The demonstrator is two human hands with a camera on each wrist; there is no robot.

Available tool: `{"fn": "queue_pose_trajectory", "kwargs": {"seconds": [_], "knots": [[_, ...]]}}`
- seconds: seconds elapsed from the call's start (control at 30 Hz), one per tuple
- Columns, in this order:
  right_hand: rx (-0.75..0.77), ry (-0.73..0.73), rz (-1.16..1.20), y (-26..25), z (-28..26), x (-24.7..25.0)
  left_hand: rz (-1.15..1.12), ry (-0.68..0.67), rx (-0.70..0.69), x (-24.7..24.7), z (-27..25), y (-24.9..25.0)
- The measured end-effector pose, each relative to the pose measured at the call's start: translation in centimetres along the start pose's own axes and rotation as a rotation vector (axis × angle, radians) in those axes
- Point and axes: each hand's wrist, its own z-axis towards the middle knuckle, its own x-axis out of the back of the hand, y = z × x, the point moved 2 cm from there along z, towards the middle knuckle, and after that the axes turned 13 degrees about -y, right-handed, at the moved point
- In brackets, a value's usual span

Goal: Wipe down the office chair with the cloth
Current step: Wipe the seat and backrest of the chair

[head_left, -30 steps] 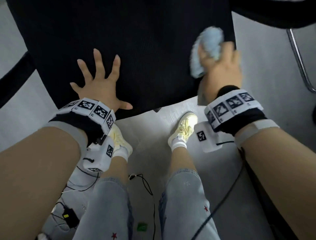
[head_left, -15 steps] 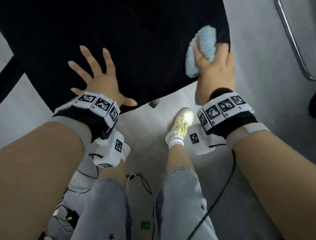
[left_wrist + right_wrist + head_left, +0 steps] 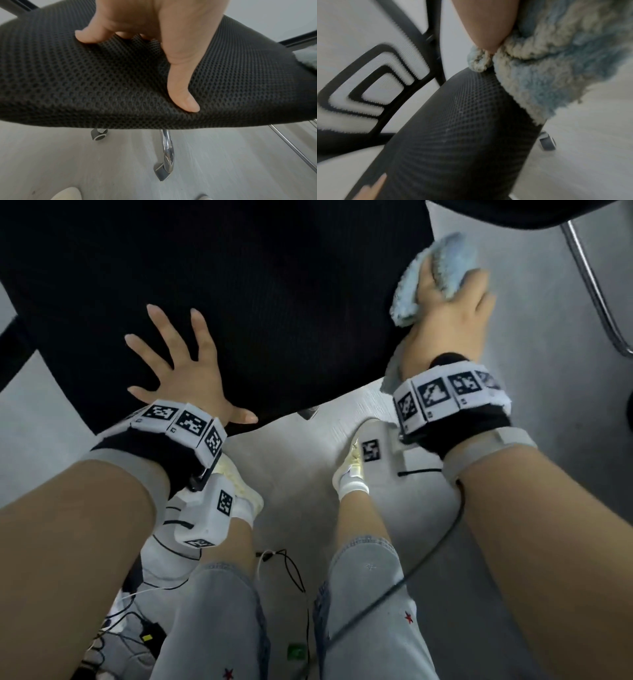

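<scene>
The office chair's black mesh seat point(image 3: 274, 302) fills the upper head view. My left hand point(image 3: 178, 364) lies flat on its front part, fingers spread and pressing the mesh point(image 3: 120, 81). My right hand point(image 3: 448, 313) grips a fluffy light-blue cloth point(image 3: 442, 265) at the seat's right edge. In the right wrist view the cloth point(image 3: 547, 67) wraps over the seat's rounded side point(image 3: 462, 128), with the chair's backrest frame point(image 3: 385, 70) behind.
Below the seat are a chrome base leg point(image 3: 167, 151) and castors point(image 3: 99, 134). A second chair's chrome leg point(image 3: 592, 285) stands at the right. My feet point(image 3: 352, 463) and legs stand on the pale floor, with cables point(image 3: 291, 573) trailing between them.
The right hand has slid the cloth along the seat's right edge, away from me and slightly off the side. The left hand stays flat on the seat.
</scene>
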Motion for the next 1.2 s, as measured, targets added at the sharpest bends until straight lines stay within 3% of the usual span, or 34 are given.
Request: {"fn": "queue_pose_trajectory", "kwargs": {"seconds": [0.07, 0.1, 0.2, 0.3, 0.37, 0.43, 0.5, 0.57, 0.67, 0.8, 0.87, 0.93, 0.97, 1.03, 1.2], "knots": [[-0.022, -0.064, -0.015, -2.0, -0.9, -1.0, 0.002, 0.008, 0.007, -0.1, 0.0, 0.2], [0.067, -0.140, -0.032, -3.6, -1.9, -2.2, 0.004, 0.010, 0.010, -0.1, 0.0, 0.2], [0.537, -0.263, -0.148, -7.3, -6.3, -6.0, 0.015, 0.011, 0.009, -0.1, 0.1, -0.1], [0.633, -0.164, -0.267, -6.5, -5.3, -4.6, 0.026, 0.008, 0.003, -0.1, 0.1, -0.6], [0.473, -0.125, -0.334, -3.8, -2.5, -3.2, 0.026, 0.004, -0.001, 0.0, 0.2, -0.5], [0.217, -0.118, -0.161, -0.9, -0.3, -1.1, 0.018, 0.000, 0.003, -0.1, 0.2, -0.2], [0.060, 0.028, -0.051, -0.8, -0.5, 0.0, 0.008, -0.003, 0.010, -0.1, 0.2, 0.0], [0.085, -0.086, 0.033, -3.5, -2.4, -2.0, 0.003, -0.006, 0.014, -0.1, 0.2, 0.1], [0.398, -0.189, 0.072, -7.4, -5.9, -5.3, 0.014, 0.004, 0.015, -0.2, 0.3, -0.1], [0.704, -0.336, -0.191, -6.7, -5.9, -5.6, 0.043, 0.016, 0.005, 0.1, 0.2, -0.8], [0.612, -0.241, -0.041, -4.5, -4.4, -2.9, 0.042, 0.015, 0.003, 0.1, 0.2, -0.8], [0.447, 0.041, 0.139, -2.3, -2.8, 0.8, 0.031, 0.024, 0.025, 0.1, 0.0, -0.6], [0.383, 0.113, 0.114, -1.4, -2.1, 1.7, 0.020, 0.023, 0.034, 0.2, -0.2, -0.4], [0.340, 0.079, -0.041, -0.5, -1.1, 2.0, -0.028, -0.018, 0.020, 0.4, -0.5, 0.1], [0.300, -0.073, -0.125, -2.4, -2.3, -1.3, -0.156, -0.053, -0.035, 0.9, -0.5, 1.1]]}}
